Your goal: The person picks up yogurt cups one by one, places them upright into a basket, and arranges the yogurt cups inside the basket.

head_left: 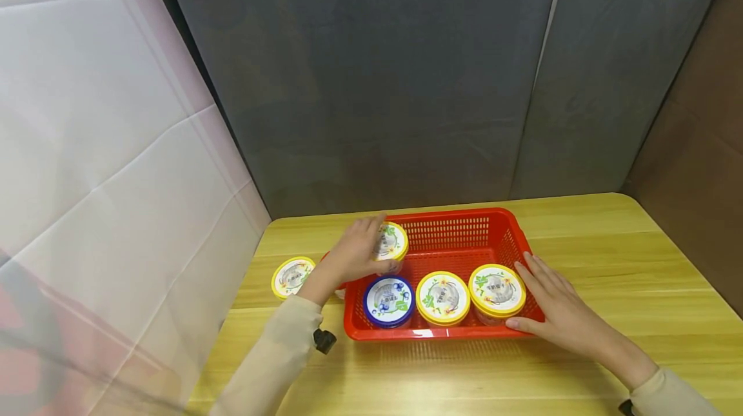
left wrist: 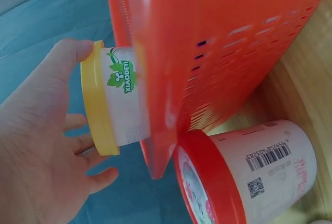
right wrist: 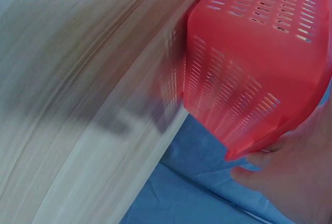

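Observation:
My left hand (head_left: 355, 251) grips a yellow-lidded tub (head_left: 393, 242) in the back left of the red basket (head_left: 453, 333). In the left wrist view, my thumb presses the edge of that tub's lid (left wrist: 98, 105), with the fingers on the other side. My right hand (head_left: 557, 309) rests on the basket's right end, fingers fairly straight along the rim and thumb at the front corner. In the front row stand a blue-lidded tub (head_left: 389, 301) and two yellow-lidded tubs, one in the middle (head_left: 443, 298) and one at the right (head_left: 496, 290).
Left of the basket, another yellow-lidded tub (head_left: 292, 277) stands on the wooden table (head_left: 464, 377). A red-lidded tub (left wrist: 259, 172) is beside the basket in the left wrist view. A dark grey panel (head_left: 395, 93) rises behind the table, with a white one (head_left: 116, 145) at the left.

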Motion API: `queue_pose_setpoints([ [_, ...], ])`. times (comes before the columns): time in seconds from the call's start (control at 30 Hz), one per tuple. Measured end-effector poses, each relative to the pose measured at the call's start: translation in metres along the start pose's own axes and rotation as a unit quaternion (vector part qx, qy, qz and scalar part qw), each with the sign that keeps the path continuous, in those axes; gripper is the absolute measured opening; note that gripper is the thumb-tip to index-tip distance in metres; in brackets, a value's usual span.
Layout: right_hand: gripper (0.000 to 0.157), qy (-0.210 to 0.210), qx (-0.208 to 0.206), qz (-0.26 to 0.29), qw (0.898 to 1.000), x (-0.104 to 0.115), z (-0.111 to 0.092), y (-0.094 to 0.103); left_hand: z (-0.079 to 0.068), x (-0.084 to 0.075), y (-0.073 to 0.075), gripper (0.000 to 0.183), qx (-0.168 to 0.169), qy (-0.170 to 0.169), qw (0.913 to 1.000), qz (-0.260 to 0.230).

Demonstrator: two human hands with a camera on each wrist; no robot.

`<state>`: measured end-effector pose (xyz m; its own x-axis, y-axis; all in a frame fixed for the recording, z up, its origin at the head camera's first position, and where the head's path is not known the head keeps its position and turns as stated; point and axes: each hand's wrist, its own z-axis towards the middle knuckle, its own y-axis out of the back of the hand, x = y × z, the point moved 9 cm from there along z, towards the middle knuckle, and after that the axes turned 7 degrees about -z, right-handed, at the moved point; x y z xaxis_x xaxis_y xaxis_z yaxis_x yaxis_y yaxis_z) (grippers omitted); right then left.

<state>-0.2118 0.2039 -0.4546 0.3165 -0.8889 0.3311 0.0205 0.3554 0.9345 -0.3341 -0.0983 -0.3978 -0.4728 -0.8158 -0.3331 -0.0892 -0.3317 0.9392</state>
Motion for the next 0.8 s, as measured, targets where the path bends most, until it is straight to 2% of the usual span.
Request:
queue_pose_setpoints([
  [0.3,0.102,-0.001,-0.002,0.004,1.000,0.000,0.000,0.000,0.004,0.000,-0.010,0.097,0.017,-0.009,0.9998,0.007],
  [0.8,0.101,-0.007,0.003,0.011,1.000,-0.002,0.001,-0.002,0.008,0.008,-0.028,0.092,0.050,0.004,0.9983,0.029],
])
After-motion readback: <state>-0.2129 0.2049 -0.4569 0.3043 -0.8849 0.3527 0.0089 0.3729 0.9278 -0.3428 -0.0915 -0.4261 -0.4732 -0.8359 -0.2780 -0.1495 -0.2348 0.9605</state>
